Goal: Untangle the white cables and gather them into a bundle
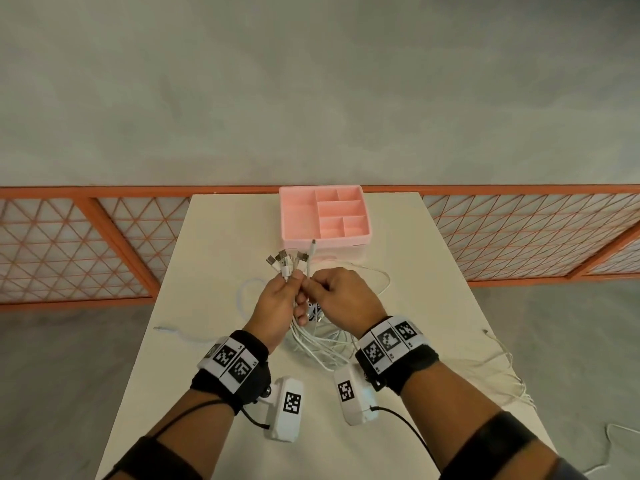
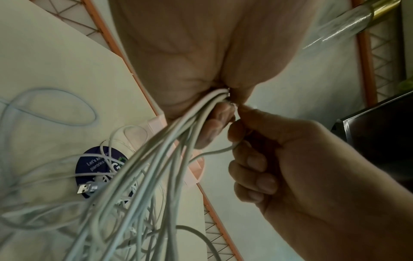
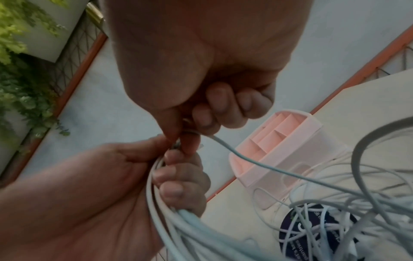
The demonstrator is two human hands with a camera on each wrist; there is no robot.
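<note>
My left hand [image 1: 282,299] grips a bunch of white cables [image 1: 320,344] above the table, their USB plugs [image 1: 284,259] fanning out past its fingers. Right beside it, my right hand [image 1: 334,292] pinches a single white cable [image 1: 310,258] whose thin plug stands up next to the bunch. In the left wrist view the cables [image 2: 143,176] hang from the left hand's fist [image 2: 201,70], and the right hand [image 2: 268,159] holds one strand. In the right wrist view the thumb and forefinger [image 3: 176,130] pinch that strand [image 3: 241,159] against the left hand [image 3: 111,185].
A pink compartment tray [image 1: 362,233] stands at the table's far edge behind the hands. A dark round sticker [image 2: 89,167] lies under the cable tangle. More white cable [image 1: 498,372] trails over the table's right edge, and one end [image 1: 173,330] lies at the left.
</note>
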